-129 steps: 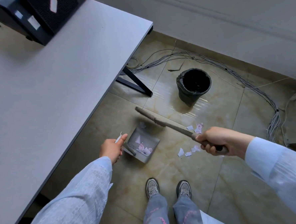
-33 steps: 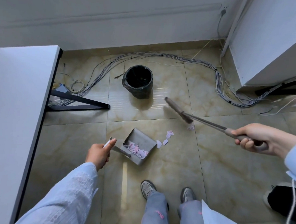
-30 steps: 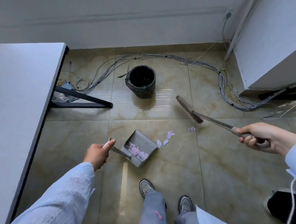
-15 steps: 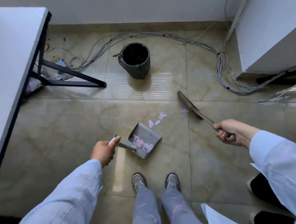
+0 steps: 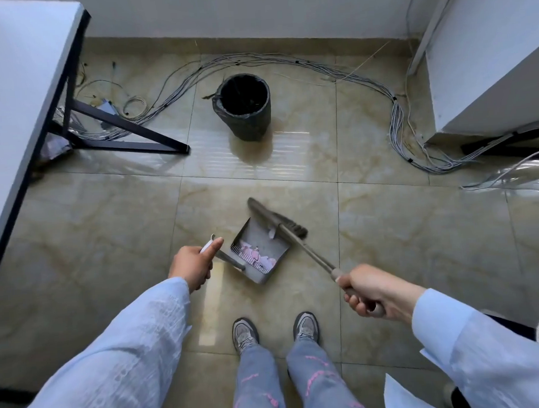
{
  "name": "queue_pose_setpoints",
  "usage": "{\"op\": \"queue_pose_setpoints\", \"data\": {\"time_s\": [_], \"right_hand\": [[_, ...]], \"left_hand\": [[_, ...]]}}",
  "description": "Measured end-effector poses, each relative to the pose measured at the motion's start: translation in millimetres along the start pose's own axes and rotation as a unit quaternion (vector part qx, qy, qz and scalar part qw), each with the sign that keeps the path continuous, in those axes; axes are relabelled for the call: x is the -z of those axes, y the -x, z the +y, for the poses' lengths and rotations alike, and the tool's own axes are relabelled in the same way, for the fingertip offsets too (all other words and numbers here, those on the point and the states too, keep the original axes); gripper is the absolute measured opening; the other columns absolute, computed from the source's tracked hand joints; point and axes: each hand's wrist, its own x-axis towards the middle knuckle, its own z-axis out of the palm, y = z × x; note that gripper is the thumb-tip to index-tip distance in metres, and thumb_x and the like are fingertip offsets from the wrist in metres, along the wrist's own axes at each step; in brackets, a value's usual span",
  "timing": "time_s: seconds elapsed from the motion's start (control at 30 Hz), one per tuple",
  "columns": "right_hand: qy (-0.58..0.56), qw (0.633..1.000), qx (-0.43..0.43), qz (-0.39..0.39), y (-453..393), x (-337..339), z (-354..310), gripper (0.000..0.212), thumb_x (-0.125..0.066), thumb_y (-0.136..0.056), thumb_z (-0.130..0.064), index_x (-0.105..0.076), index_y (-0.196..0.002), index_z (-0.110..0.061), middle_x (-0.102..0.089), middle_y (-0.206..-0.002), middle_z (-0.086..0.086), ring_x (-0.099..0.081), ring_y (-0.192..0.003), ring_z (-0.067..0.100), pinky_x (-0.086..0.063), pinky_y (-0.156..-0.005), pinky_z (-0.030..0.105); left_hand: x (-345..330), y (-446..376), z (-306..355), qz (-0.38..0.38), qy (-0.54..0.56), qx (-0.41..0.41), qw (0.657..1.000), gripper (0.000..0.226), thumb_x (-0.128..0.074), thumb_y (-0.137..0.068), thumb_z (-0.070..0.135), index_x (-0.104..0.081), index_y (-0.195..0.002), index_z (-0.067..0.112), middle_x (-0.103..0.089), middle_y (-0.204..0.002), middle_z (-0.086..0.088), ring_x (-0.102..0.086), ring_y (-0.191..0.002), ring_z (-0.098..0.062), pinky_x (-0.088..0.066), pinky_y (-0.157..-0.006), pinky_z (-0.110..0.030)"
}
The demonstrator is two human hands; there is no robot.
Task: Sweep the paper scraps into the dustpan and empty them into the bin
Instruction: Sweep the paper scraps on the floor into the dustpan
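A person looks down at their own two hands over a glossy beige tiled floor [image 5: 106, 232]. The left hand [image 5: 192, 265] is wrapped around the pale top of a dustpan handle [image 5: 230, 260], thumb pressed along it, fingers curled closed. The handle slants down and to the right to a grey dustpan [image 5: 261, 251] resting on the floor just ahead of the person's feet. The right hand [image 5: 366, 292] is clenched in a fist around the end of a broom [image 5: 299, 243], whose thin shaft runs up and to the left from the fist. The broom's dark bristle head [image 5: 270, 218] lies across the open far edge of the dustpan, touching it.

Pink and white paper scraps [image 5: 258, 256] sit heaped inside the dustpan against its comb-like back edge, near the handle. One small pale scrap [image 5: 272, 233] lies in the pan beside the bristles.

Both arms wear light blue sleeves [image 5: 138, 347]. Below the hands are two grey sneakers [image 5: 245, 333] and blue jeans with pink marks.

Farther away, well apart from the dustpan and straight ahead of it, stands a round bin [image 5: 246, 106] lined with a black bag, upright and open. Bundles of grey cables [image 5: 395, 117] trail along the floor behind and to the right of the bin. A white table [image 5: 12, 93] with black legs fills the left side, and a white cabinet [image 5: 489, 48] stands at the right.
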Motion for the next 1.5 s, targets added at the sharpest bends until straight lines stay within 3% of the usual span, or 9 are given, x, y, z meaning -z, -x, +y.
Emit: {"op": "queue_pose_setpoints", "data": {"time_s": [0.07,0.2,0.57,0.97,1.03,1.1,1.2,1.37,1.5], "right_hand": [[-0.017,0.999,0.007,-0.026,14.8,9.1,-2.6,0.027,-0.039,-0.097,-0.012,-0.047,-0.071,-0.012,-0.037,-0.059,0.003,-0.033,-0.026,0.003,-0.024,-0.027,0.008],[-0.025,0.998,0.026,-0.043,38.8,34.5,-6.5,0.018,-0.043,-0.097,-0.011,-0.052,-0.082,-0.012,-0.041,-0.064,0.006,-0.035,-0.025,0.003,-0.025,-0.025,0.006],[-0.03,0.994,0.092,0.046,1.3,13.3,-59.8,0.021,-0.034,-0.097,-0.007,-0.044,-0.079,-0.013,-0.034,-0.062,0.004,-0.033,-0.018,0.002,-0.027,-0.027,0.005],[-0.004,0.999,-0.007,-0.039,2.2,-54.5,12.6,0.025,-0.039,-0.095,-0.015,-0.042,-0.07,-0.014,-0.038,-0.057,0.002,-0.032,-0.023,0.003,-0.025,-0.027,0.007],[-0.024,0.997,-0.015,-0.067,16.0,-41.4,13.1,0.021,-0.04,-0.097,-0.013,-0.049,-0.077,-0.01,-0.039,-0.059,0.004,-0.033,-0.023,0.002,-0.024,-0.025,0.007],[-0.028,0.996,-0.01,-0.079,29.9,-25.9,10.1,0.016,-0.042,-0.097,-0.011,-0.057,-0.1,-0.011,-0.041,-0.06,0.005,-0.035,-0.024,0.002,-0.024,-0.025,0.007],[-0.023,0.997,0.013,-0.072,44.3,-9.3,9.9,0.033,-0.042,-0.096,-0.011,-0.052,-0.127,-0.007,-0.042,-0.062,0.006,-0.036,-0.026,0.003,-0.026,-0.025,0.007],[-0.052,0.997,0.049,-0.043,66.5,10.5,4.5,0.02,-0.039,-0.098,-0.013,-0.051,-0.113,-0.017,-0.04,-0.063,0.005,-0.034,-0.025,0.002,-0.025,-0.026,0.006],[-0.114,0.991,0.075,-0.017,83.9,41.7,-15.9,0.02,-0.039,-0.098,-0.012,-0.052,-0.114,-0.013,-0.039,-0.063,0.006,-0.034,-0.023,0.002,-0.026,-0.024,0.007]], "left_hand": [[1.4,-0.8,-1.2,0.0,-0.002,0.0,1.0,0.059,-0.059,-0.084,0.057,-0.051,-0.054,0.007,-0.05,-0.042,-0.007,-0.039,-0.036,-0.021,-0.033,-0.041,-0.024],[5.8,0.2,-5.9,0.0,-0.006,-0.001,1.0,0.059,-0.059,-0.083,0.058,-0.052,-0.055,0.007,-0.05,-0.041,-0.006,-0.04,-0.035,-0.021,-0.034,-0.04,-0.024],[36.7,12.4,-32.0,0.015,-0.009,0.001,1.0,0.059,-0.06,-0.084,0.056,-0.049,-0.051,0.009,-0.047,-0.038,-0.004,-0.037,-0.033,-0.02,-0.032,-0.04,-0.023],[42.1,17.1,-58.1,0.004,-0.048,-0.001,0.999,0.058,-0.059,-0.084,0.057,-0.052,-0.053,0.008,-0.047,-0.036,-0.001,-0.037,-0.032,-0.019,-0.035,-0.042,-0.024],[41.2,17.0,-60.7,0.006,-0.043,0.0,0.999,0.06,-0.059,-0.084,0.057,-0.054,-0.055,0.005,-0.048,-0.037,-0.002,-0.039,-0.034,-0.019,-0.036,-0.043,-0.025],[40.9,17.1,-62.6,0.003,-0.039,0.003,0.999,0.064,-0.059,-0.084,0.058,-0.063,-0.064,-0.002,-0.05,-0.041,-0.004,-0.04,-0.036,-0.02,-0.036,-0.044,-0.025],[40.4,19.1,-60.3,0.013,-0.02,0.003,1.0,0.064,-0.06,-0.082,0.059,-0.064,-0.067,-0.004,-0.051,-0.044,-0.006,-0.041,-0.037,-0.02,-0.036,-0.042,-0.025],[52.1,25.7,-29.4,0.052,0.01,-0.008,0.999,0.059,-0.061,-0.082,0.058,-0.053,-0.053,0.007,-0.049,-0.043,-0.007,-0.04,-0.036,-0.021,-0.035,-0.041,-0.024],[79.8,38.3,17.3,0.065,0.013,-0.037,0.997,0.059,-0.062,-0.082,0.057,-0.05,-0.051,0.008,-0.046,-0.04,-0.005,-0.037,-0.036,-0.02,-0.033,-0.04,-0.023]]}}
